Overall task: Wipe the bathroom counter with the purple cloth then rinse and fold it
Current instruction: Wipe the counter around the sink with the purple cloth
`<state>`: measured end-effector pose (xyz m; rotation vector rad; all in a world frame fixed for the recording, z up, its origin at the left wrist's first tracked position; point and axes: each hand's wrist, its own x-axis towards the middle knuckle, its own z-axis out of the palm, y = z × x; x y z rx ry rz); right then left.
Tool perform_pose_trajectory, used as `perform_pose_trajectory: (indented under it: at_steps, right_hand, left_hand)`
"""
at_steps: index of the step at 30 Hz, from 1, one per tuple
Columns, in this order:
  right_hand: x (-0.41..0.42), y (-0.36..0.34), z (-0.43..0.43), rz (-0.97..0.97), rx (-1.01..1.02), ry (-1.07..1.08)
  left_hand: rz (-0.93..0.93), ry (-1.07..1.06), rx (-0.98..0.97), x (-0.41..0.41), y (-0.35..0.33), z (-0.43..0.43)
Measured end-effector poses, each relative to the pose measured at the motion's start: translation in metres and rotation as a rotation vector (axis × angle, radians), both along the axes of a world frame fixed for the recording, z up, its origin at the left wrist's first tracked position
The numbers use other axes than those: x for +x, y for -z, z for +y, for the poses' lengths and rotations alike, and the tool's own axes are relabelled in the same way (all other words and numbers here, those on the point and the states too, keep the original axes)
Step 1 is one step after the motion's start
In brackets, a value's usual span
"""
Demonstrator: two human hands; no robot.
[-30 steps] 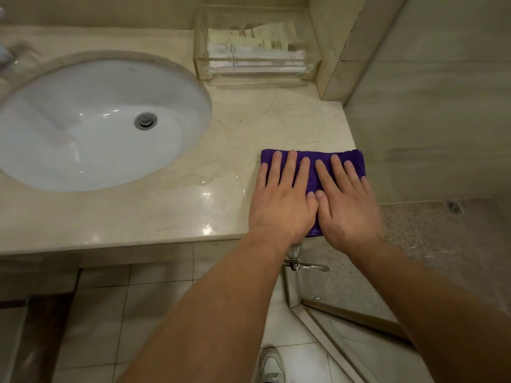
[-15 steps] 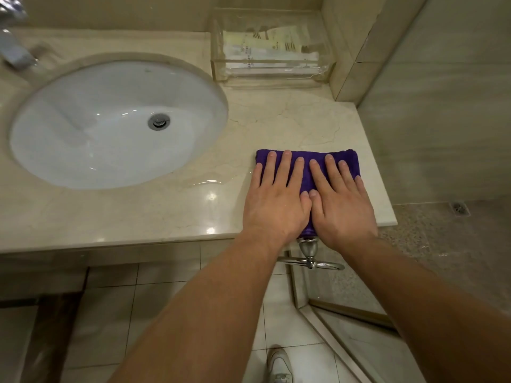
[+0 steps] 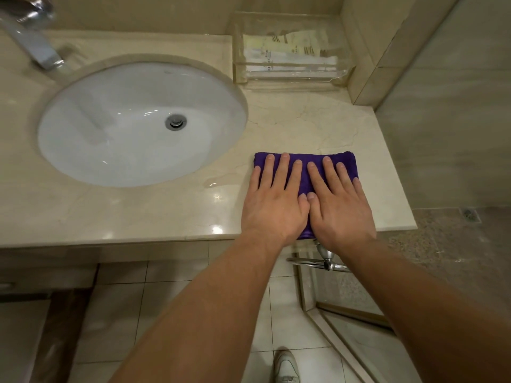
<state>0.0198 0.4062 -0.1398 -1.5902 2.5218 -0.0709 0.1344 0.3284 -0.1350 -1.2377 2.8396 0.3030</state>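
Purple cloth (image 3: 304, 158) lies folded flat on the bench (image 3: 166, 211), right of centre in the frame, its near end at the front edge. The left grip (image 3: 273, 205) and right grip (image 3: 340, 211) are both released, straight fingers pressing it. The bench looks wet, so a careless pull could slide the cloth over the edge.

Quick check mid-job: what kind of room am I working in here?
A bathroom, probably a hotel's. A white oval sink is set into a marble counter, a chrome faucet stands behind it, and a clear box of packaged toiletries sits in the corner by the wall.
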Motion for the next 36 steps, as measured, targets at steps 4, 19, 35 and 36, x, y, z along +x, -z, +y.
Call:
perform_pose_trajectory:
  at_steps: [4,19,35,36]
  right_hand:
    - [0.008,0.001,-0.005,0.004,-0.002,-0.013]
    - [0.037,0.000,-0.017,-0.013,-0.009,-0.068]
    - [0.073,-0.001,-0.027,-0.023,-0.004,-0.122]
    - [0.076,-0.001,-0.028,-0.025,-0.001,-0.127]
  left_hand:
    - [-0.005,-0.016,0.002,0.009,-0.001,-0.002]
    - [-0.023,-0.080,-0.011,0.040,-0.001,-0.008]
    - [-0.020,-0.145,-0.032,0.080,0.002,-0.010]
    - [-0.022,-0.149,-0.030,0.083,0.002,-0.010]
